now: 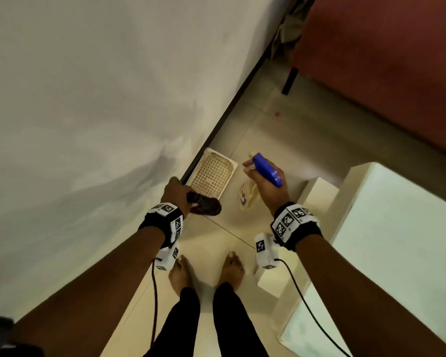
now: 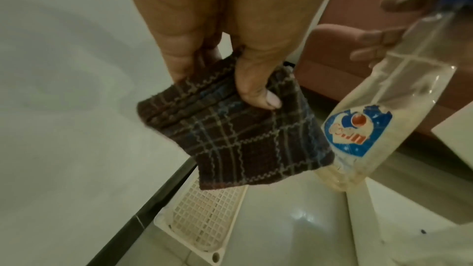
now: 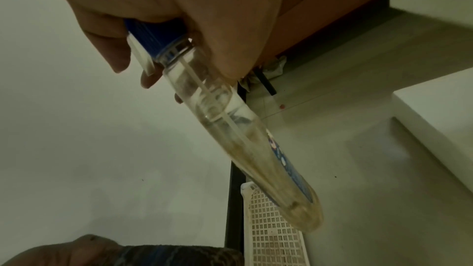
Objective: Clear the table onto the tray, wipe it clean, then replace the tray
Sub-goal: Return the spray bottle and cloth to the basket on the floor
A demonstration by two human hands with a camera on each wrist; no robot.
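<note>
The white table (image 1: 75, 112) fills the left of the head view, its dark edge running diagonally. A cream grid tray (image 1: 214, 176) lies on the floor beside that edge, with nothing in it. My left hand (image 1: 183, 194) hangs just off the table edge above the tray's near end and pinches a folded dark plaid cloth (image 2: 230, 139) between thumb and fingers. My right hand (image 1: 258, 173), to the right of the tray, grips the neck of a clear spray bottle (image 2: 384, 128) with a blue head (image 1: 267, 170). The bottle (image 3: 230, 128) hangs tilted over the floor.
A red sofa (image 1: 384, 73) stands at the back right. A white glass-topped unit (image 1: 397, 240) with a lower step is close on my right. My bare feet (image 1: 206, 271) are on the tiled floor between it and the table. Cables trail from both wrists.
</note>
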